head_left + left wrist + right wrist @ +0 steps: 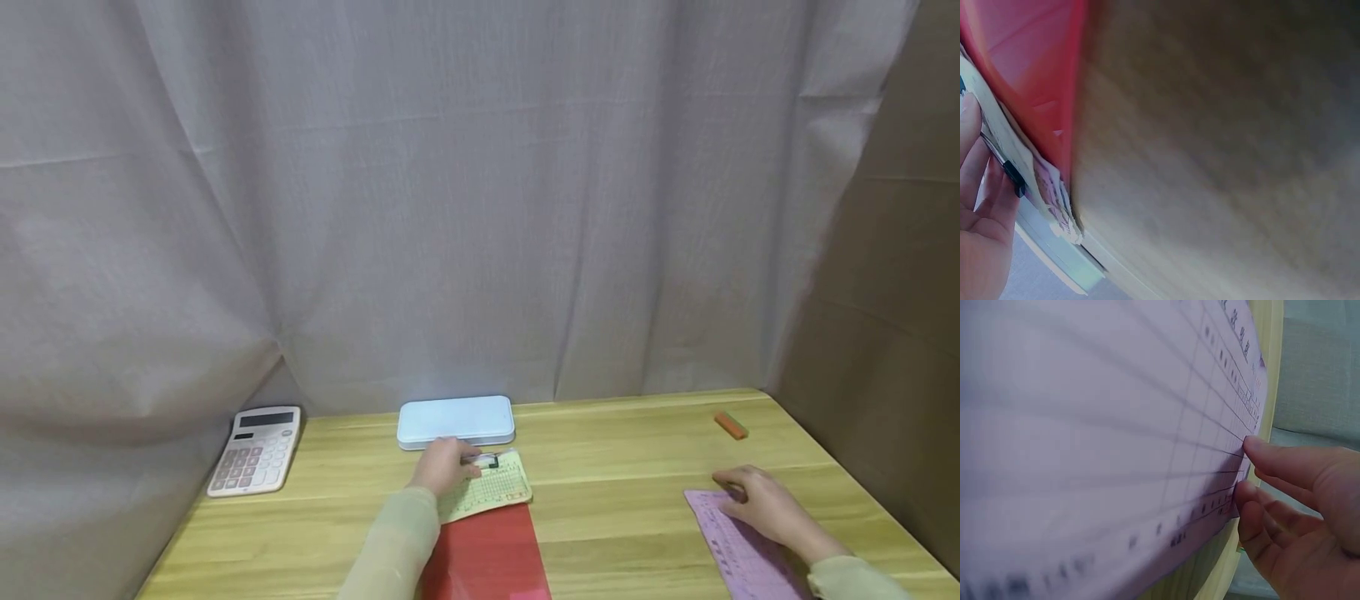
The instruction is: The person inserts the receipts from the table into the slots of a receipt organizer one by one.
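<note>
My left hand (445, 467) pinches the clipped end of a stack of pale green printed slips (487, 487), which lies over the far end of a red folder (487, 550). In the left wrist view, a black binder clip (1014, 178) with a metal handle sits on the stack's edge, against my fingers. The right hand (765, 504) is over the far edge of a purple printed form (738, 546) at the table's right. In the right wrist view, its thumb and forefinger are apart at the form's edge, with loosely bent fingers; whether they touch the paper is unclear.
Behind the slips stands a closed pale blue case (456, 421). A white calculator (257, 450) lies at the far left, and a small orange-and-green block (731, 425) at the back right. Grey curtains (480, 208) hang along the table's back and sides.
</note>
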{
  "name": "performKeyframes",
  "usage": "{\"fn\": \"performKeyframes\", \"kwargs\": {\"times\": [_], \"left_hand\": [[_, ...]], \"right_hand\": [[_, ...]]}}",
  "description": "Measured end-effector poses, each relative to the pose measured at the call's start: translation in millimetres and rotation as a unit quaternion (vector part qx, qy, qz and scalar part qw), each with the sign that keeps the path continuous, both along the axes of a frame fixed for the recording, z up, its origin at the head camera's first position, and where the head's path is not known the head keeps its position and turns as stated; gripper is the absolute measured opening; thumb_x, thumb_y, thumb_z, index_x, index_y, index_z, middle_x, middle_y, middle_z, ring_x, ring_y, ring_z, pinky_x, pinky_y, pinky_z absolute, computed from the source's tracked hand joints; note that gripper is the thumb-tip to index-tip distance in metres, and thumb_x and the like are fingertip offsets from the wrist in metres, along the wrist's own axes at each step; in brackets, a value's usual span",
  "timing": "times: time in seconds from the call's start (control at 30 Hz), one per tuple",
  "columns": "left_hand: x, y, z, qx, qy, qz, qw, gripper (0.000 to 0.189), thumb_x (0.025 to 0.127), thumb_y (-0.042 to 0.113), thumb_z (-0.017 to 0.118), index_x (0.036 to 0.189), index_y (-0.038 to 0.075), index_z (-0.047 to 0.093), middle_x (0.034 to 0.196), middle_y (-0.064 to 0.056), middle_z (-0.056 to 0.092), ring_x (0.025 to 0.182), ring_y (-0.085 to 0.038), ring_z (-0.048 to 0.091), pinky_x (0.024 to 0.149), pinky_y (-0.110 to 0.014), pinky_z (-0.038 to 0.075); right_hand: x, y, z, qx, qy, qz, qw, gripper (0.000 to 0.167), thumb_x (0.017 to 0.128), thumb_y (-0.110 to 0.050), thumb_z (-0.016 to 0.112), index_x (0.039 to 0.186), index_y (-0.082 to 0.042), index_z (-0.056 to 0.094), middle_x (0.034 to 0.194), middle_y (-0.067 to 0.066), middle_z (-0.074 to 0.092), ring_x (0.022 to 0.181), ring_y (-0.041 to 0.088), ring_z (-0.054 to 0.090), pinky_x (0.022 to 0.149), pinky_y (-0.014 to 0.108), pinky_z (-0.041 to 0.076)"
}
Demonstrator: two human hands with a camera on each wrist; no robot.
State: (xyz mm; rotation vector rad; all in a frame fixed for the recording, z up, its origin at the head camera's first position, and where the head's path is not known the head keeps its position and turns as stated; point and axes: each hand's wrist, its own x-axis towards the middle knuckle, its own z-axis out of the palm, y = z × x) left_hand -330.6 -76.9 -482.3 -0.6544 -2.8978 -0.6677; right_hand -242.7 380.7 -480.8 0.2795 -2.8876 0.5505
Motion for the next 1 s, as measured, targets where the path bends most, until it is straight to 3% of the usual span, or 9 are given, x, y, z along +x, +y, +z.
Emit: {"fn": "performKeyframes", "kwargs": {"times": [0.33, 0.5, 0.57, 0.83, 1.0], "left_hand": [[0.2, 0.5, -2.7, -0.003, -0.003, 0.003, 1.0000, 0.029, 0.074, 0.024, 0.079, 0.101, 0.013, 0.076, 0.095, 0.000, 0.074, 0.091, -0.018, 0.067, 0.081, -0.033, 0.053], [0.0, 0.7, -2.3, -0.004, 0.007, 0.000, 1.0000, 0.029, 0.074, 0.024, 0.079, 0.100, 0.013, 0.076, 0.093, 0.000, 0.074, 0.090, -0.017, 0.067, 0.080, -0.032, 0.053], [-0.2, 0.7, -2.1, -0.004, 0.010, -0.001, 0.9999, 0.029, 0.074, 0.024, 0.079, 0.100, 0.013, 0.076, 0.093, 0.000, 0.074, 0.090, -0.017, 0.067, 0.080, -0.032, 0.053], [-0.5, 0.2, -2.0, -0.002, 0.014, 0.000, 0.9999, 0.029, 0.074, 0.024, 0.079, 0.100, 0.012, 0.076, 0.092, 0.000, 0.074, 0.089, -0.017, 0.068, 0.079, -0.032, 0.053], [-1.4, 0.2, -2.7, -0.002, 0.011, 0.002, 0.9999, 0.029, 0.074, 0.024, 0.079, 0.100, 0.013, 0.076, 0.093, 0.001, 0.074, 0.089, -0.017, 0.067, 0.079, -0.032, 0.053]], "right_hand": [[-1.9, -1.5, 1.7, 0.009, -0.026, -0.003, 0.9996, 0.032, 0.072, -0.006, 0.075, 0.100, 0.009, 0.067, 0.088, 0.014, 0.066, 0.082, 0.031, 0.061, 0.073, 0.050, 0.050], [-2.4, -1.7, -0.9, 0.005, -0.017, -0.008, 0.9998, 0.013, 0.071, -0.006, 0.076, 0.081, -0.006, 0.067, 0.080, 0.003, 0.060, 0.076, 0.019, 0.054, 0.067, 0.038, 0.048], [-2.3, -1.8, -2.0, 0.005, -0.012, -0.012, 0.9998, 0.017, 0.071, -0.006, 0.076, 0.074, -0.011, 0.061, 0.078, 0.001, 0.056, 0.074, 0.016, 0.051, 0.066, 0.035, 0.045], [-3.1, -3.2, -1.7, -0.004, -0.019, -0.014, 0.9997, 0.018, 0.073, -0.010, 0.077, 0.084, -0.006, 0.063, 0.073, -0.002, 0.053, 0.068, 0.011, 0.046, 0.059, 0.029, 0.041], [-2.4, -4.1, -0.4, -0.006, -0.025, -0.017, 0.9995, 0.014, 0.072, -0.011, 0.077, 0.075, -0.011, 0.063, 0.074, -0.001, 0.056, 0.071, 0.013, 0.049, 0.063, 0.032, 0.042]]}}
